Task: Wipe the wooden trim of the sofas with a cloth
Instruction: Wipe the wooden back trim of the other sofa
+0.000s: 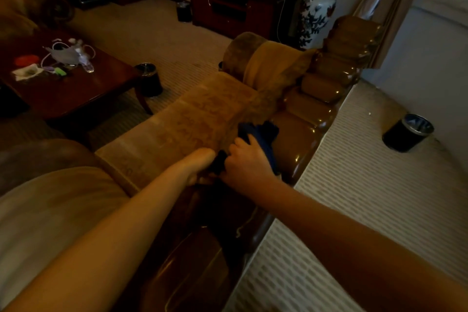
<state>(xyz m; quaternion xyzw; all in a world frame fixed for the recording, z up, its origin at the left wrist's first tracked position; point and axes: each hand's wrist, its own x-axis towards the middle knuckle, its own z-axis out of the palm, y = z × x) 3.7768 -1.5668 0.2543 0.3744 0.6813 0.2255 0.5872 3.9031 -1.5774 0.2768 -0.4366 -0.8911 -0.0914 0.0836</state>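
While you lean over the back of the sofa point(192, 119), you are mid-wipe on its glossy wooden trim point(301, 134), with the carved, scalloped rail running away from you toward the tall patterned vase point(316, 15).

Your left hand point(202, 162) sits low against the inner edge of the rail, where upholstery meets wood. Its fingers are hidden behind the dark fabric, so you cannot tell from here how far they are curled, or whether they pinch the cloth's tail or only steady the sofa.

Just beside it, your right hand point(247, 159) is curled over the dark blue cloth point(262, 134), gripping it and pressing it onto the top of the trim; part of the cloth sticks out beyond your knuckles.

Judging by the lie of things, the next move calls for sliding the cloth farther along the rail toward the vase, following each rounded lobe and the grooves between, with steady downward pressure.
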